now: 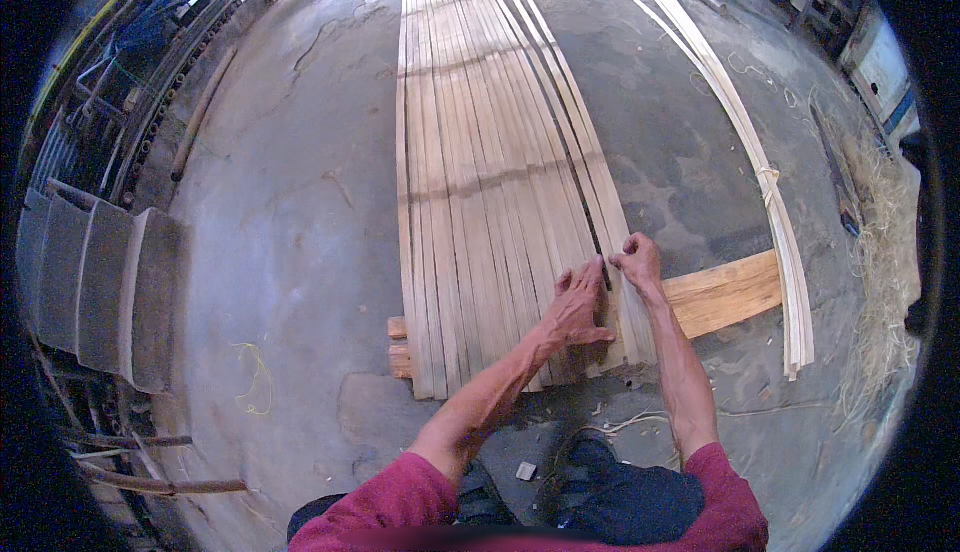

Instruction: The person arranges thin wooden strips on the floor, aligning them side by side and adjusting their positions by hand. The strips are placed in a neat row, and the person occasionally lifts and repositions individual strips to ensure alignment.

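Long pale wooden slats (480, 222) lie side by side on the floor, running away from me. A dark narrow gap separates the slats at the right from the main row. My left hand (582, 304) rests on the near part of the slats beside this gap, its fingers stretched and its thumb apart. Just right of the gap, over the right-hand slat (572, 117), my right hand (640, 260) has its fingers curled in a pinch. Whatever is between those fingertips is too small to make out.
A wooden board (725, 294) passes crosswise beneath the slats' near ends. On the right lies a tied bundle of thin pale strips (790, 272), with loose fibre shavings (880, 282) beyond. Curved grey sheets (105, 292) and pipes line the left side. A small pale block (526, 471) lies near my feet.
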The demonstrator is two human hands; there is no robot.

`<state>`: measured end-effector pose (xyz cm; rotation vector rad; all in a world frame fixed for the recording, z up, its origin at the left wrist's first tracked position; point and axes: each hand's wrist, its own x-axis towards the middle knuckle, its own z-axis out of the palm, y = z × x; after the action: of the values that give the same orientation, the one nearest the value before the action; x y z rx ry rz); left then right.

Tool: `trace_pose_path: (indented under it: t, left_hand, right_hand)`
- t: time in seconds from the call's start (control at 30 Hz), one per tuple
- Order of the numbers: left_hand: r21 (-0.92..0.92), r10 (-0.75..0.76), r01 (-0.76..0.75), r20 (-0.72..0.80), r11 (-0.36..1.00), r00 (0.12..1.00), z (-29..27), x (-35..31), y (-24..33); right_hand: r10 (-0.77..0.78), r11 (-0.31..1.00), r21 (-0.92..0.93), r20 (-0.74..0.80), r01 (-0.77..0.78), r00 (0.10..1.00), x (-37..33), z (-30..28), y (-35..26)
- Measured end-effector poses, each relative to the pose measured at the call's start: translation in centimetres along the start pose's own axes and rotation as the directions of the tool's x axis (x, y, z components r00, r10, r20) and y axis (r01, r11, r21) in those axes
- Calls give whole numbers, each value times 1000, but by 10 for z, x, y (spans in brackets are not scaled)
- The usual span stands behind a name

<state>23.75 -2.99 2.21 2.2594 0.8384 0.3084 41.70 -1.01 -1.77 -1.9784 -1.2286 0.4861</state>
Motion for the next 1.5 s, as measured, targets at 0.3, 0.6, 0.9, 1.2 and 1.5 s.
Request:
trace_pose_path:
  t: [0.3,0.6,0.9,1.2,1.5]
  left_hand:
    - [-99,-13,11,-27,995,1000,3,1,-7]
    - [243,28,-25,-9,970,1000,25,-3,-7]
    - [92,6,12,-194,996,981,23,-12,0]
    - [116,33,-15,-151,993,988,15,-18,0]
    - [-664,-400,168,-215,729,891,-18,13,9]
  right_hand:
    - [62,988,128,203,-89,977,26,16,4]
    - [-182,977,-117,-18,179,983,-4,-5,-7]
    - [-225,789,-558,127,257,966,-24,10,-44]
    - [247,949,117,301,-292,921,2,-2,-56]
    - [92,887,426,216,-178,972,-152,-81,-35]
